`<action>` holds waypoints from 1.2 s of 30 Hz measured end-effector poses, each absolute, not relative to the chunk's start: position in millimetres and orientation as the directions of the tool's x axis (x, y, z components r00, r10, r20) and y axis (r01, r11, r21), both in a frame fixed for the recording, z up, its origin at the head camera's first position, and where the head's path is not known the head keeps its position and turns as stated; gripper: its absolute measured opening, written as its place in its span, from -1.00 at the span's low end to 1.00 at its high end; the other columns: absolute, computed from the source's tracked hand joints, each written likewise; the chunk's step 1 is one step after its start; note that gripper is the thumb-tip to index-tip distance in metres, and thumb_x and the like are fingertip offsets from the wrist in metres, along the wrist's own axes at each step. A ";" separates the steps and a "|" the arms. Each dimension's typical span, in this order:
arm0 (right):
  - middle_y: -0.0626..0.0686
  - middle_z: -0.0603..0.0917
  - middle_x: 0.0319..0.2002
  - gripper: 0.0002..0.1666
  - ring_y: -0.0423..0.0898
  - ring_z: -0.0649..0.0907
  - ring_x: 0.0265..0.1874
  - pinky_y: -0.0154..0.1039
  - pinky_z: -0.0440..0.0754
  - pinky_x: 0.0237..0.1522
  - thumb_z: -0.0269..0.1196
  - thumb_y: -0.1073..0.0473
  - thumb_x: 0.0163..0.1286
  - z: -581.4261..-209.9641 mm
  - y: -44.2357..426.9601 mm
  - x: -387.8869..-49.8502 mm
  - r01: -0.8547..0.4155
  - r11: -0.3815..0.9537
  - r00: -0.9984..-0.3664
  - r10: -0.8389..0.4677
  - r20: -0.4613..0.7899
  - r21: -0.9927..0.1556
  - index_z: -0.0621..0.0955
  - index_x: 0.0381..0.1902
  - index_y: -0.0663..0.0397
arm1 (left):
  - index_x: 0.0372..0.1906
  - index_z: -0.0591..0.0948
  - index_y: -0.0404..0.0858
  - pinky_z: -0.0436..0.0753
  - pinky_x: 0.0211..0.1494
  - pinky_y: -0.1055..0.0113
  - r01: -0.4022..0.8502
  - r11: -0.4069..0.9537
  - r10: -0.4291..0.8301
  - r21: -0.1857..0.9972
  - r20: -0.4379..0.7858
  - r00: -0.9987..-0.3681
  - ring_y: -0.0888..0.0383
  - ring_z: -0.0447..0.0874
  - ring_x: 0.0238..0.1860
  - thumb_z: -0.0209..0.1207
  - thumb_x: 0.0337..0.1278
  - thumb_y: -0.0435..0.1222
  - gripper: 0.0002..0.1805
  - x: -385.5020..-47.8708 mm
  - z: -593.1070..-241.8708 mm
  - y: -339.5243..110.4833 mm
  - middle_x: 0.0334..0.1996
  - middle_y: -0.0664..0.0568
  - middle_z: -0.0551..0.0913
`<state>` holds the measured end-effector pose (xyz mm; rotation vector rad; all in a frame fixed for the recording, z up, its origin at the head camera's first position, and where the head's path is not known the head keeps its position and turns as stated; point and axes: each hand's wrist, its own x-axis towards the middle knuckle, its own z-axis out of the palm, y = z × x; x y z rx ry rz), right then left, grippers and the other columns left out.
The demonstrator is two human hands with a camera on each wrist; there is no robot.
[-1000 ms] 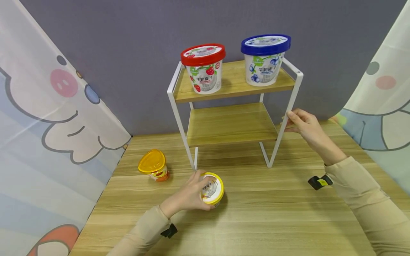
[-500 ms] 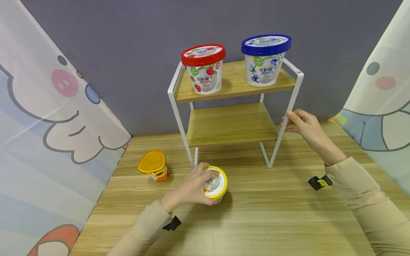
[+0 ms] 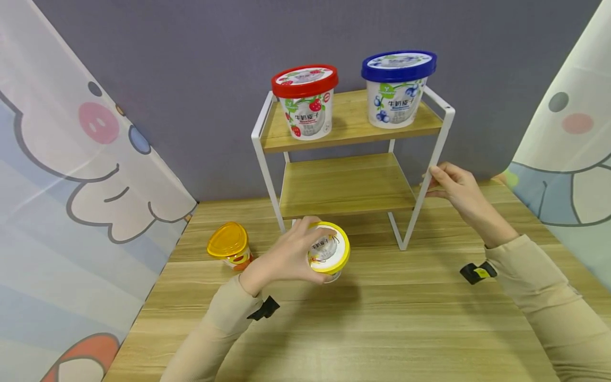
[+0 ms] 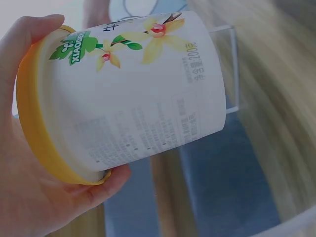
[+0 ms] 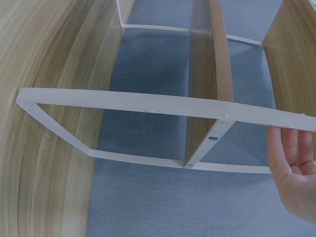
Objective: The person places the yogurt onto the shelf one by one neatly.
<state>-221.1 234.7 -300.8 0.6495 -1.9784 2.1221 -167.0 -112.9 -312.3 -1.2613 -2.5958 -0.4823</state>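
My left hand grips a white tub with a yellow lid by its lid, raised above the table in front of the shelf's lower part. In the left wrist view, thumb and fingers curl round the yellow rim, and the tub shows vanilla flowers. My right hand holds the right front post of the white-framed shelf; in the right wrist view its fingers touch the white frame. A red-lidded tub and a blue-lidded tub stand on the top board.
A small cup with an orange lid stands on the wooden table, left of the shelf and just beyond my left wrist. Behind the shelf rises a grey wall, with cartoon-print curtains at both sides.
My left hand has lifted the yellow-lidded tub and moved it away from me and slightly right, closer to the shelf. My right hand keeps its place on the post.
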 end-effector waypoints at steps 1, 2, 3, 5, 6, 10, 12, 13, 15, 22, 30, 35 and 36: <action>0.01 0.53 -0.44 -0.78 -0.19 0.56 -0.39 -0.40 0.62 -0.36 -0.03 0.23 0.36 -300.7 234.6 -221.1 -0.409 -0.107 -0.891 -0.169 0.422 -0.906 0.51 -0.39 0.21 | 0.03 0.40 -0.04 0.51 -0.12 0.18 0.790 0.582 0.720 0.191 0.330 -0.610 0.04 0.31 -0.02 0.34 -0.52 0.10 -0.22 -167.8 -309.0 -111.0 0.01 -0.07 0.30; 0.01 0.53 -0.44 -0.78 -0.19 0.56 -0.39 -0.40 0.62 -0.36 -0.03 0.23 0.36 -300.7 234.5 -221.2 -0.409 -0.108 -0.891 -0.169 0.422 -0.906 0.51 -0.39 0.21 | 0.04 0.40 -0.04 0.51 -0.19 0.23 0.790 0.583 0.721 0.189 0.329 -0.610 0.04 0.31 -0.02 0.34 -0.51 0.10 -0.22 -168.4 -305.8 -109.3 0.02 -0.07 0.29; 0.01 0.53 -0.44 -0.78 -0.19 0.56 -0.40 -0.40 0.62 -0.36 -0.03 0.23 0.36 -300.7 234.4 -221.4 -0.409 -0.112 -0.891 -0.168 0.422 -0.906 0.51 -0.39 0.21 | 0.04 0.40 -0.05 0.51 -0.21 0.24 0.793 0.580 0.724 0.186 0.330 -0.606 0.04 0.31 -0.02 0.34 -0.51 0.10 -0.22 -169.2 -302.9 -107.3 0.02 -0.07 0.30; 0.01 0.53 -0.44 -0.78 -0.20 0.56 -0.40 -0.40 0.62 -0.36 -0.03 0.23 0.36 -300.6 234.2 -221.4 -0.409 -0.114 -0.890 -0.167 0.423 -0.905 0.51 -0.39 0.21 | 0.05 0.40 -0.04 0.51 -0.19 0.23 0.798 0.575 0.730 0.180 0.326 -0.600 0.04 0.31 -0.01 0.34 -0.49 0.10 -0.22 -171.1 -298.0 -103.3 0.03 -0.08 0.29; 0.01 0.53 -0.44 -0.78 -0.19 0.57 -0.40 -0.40 0.62 -0.37 -0.03 0.24 0.36 -300.5 234.1 -221.5 -0.409 -0.118 -0.890 -0.167 0.424 -0.905 0.51 -0.39 0.21 | 0.05 0.40 -0.03 0.50 -0.19 0.25 0.799 0.574 0.732 0.180 0.323 -0.599 0.04 0.30 0.00 0.33 -0.49 0.12 -0.21 -172.0 -295.8 -101.3 0.03 -0.07 0.29; 0.01 0.54 -0.44 -0.78 -0.19 0.58 -0.40 -0.39 0.62 -0.36 -0.03 0.24 0.36 -299.7 234.0 -221.6 -0.407 -0.125 -0.890 -0.171 0.424 -0.905 0.51 -0.39 0.23 | 0.06 0.40 -0.01 0.52 -0.15 0.28 0.805 0.566 0.739 0.178 0.323 -0.591 0.07 0.29 0.04 0.31 -0.47 0.14 -0.22 -175.9 -288.2 -93.2 0.04 -0.05 0.29; 0.01 0.54 -0.43 -0.78 -0.19 0.58 -0.40 -0.39 0.62 -0.36 -0.04 0.24 0.36 -299.3 234.0 -221.7 -0.407 -0.127 -0.889 -0.173 0.424 -0.905 0.51 -0.39 0.23 | 0.06 0.40 -0.01 0.52 -0.18 0.33 0.806 0.564 0.740 0.180 0.323 -0.590 0.09 0.29 0.03 0.30 -0.47 0.15 -0.23 -177.8 -284.4 -88.8 0.04 -0.04 0.29; 0.01 0.54 -0.43 -0.78 -0.19 0.58 -0.40 -0.39 0.62 -0.36 -0.04 0.24 0.36 -299.2 234.0 -221.6 -0.407 -0.124 -0.889 -0.173 0.424 -0.905 0.51 -0.39 0.23 | 0.06 0.40 0.00 0.52 -0.19 0.35 0.806 0.563 0.741 0.182 0.321 -0.590 0.10 0.29 0.03 0.30 -0.46 0.15 -0.23 -178.8 -282.6 -86.6 0.04 -0.03 0.28; 0.01 0.54 -0.44 -0.78 -0.19 0.58 -0.40 -0.39 0.62 -0.36 -0.04 0.24 0.36 -299.0 233.9 -221.3 -0.409 -0.120 -0.889 -0.170 0.425 -0.904 0.51 -0.39 0.22 | 0.07 0.39 0.01 0.51 -0.22 0.37 0.805 0.564 0.743 0.183 0.313 -0.592 0.10 0.29 0.02 0.30 -0.45 0.14 -0.23 -180.8 -279.1 -82.2 0.05 -0.03 0.27; 0.00 0.53 -0.44 -0.79 -0.20 0.56 -0.40 -0.41 0.62 -0.36 -0.03 0.22 0.36 -299.2 233.6 -220.5 -0.406 -0.099 -0.895 -0.159 0.417 -0.909 0.50 -0.40 0.20 | 0.09 0.39 0.03 0.49 -0.16 0.40 0.788 0.581 0.734 0.205 0.286 -0.615 0.13 0.26 0.05 0.29 -0.44 0.16 -0.23 -186.8 -268.5 -67.1 0.08 -0.01 0.25; -0.01 0.54 -0.44 -0.78 -0.21 0.56 -0.41 -0.41 0.62 -0.36 -0.03 0.22 0.36 -299.9 233.7 -220.5 -0.406 -0.094 -0.896 -0.155 0.416 -0.909 0.51 -0.40 0.18 | 0.11 0.38 0.07 0.47 -0.18 0.43 0.777 0.597 0.735 0.201 0.251 -0.630 0.17 0.23 0.06 0.24 -0.40 0.18 -0.24 -191.4 -254.8 -50.1 0.10 0.03 0.23; -0.01 0.54 -0.45 -0.78 -0.22 0.56 -0.41 -0.41 0.62 -0.37 -0.03 0.22 0.36 -300.3 233.2 -220.7 -0.405 -0.087 -0.898 -0.150 0.414 -0.910 0.52 -0.39 0.18 | 0.10 0.38 0.04 0.45 -0.20 0.45 0.798 0.571 0.753 0.191 0.265 -0.602 0.16 0.25 0.02 0.24 -0.38 0.16 -0.25 -193.9 -245.6 -41.3 0.08 0.01 0.23; -0.01 0.54 -0.45 -0.78 -0.22 0.56 -0.41 -0.41 0.62 -0.37 -0.03 0.22 0.36 -300.3 233.1 -220.8 -0.405 -0.087 -0.898 -0.148 0.414 -0.910 0.52 -0.40 0.18 | 0.11 0.38 0.03 0.45 -0.20 0.45 0.802 0.567 0.755 0.191 0.269 -0.598 0.15 0.25 0.01 0.25 -0.37 0.16 -0.25 -194.5 -244.0 -39.6 0.08 0.00 0.23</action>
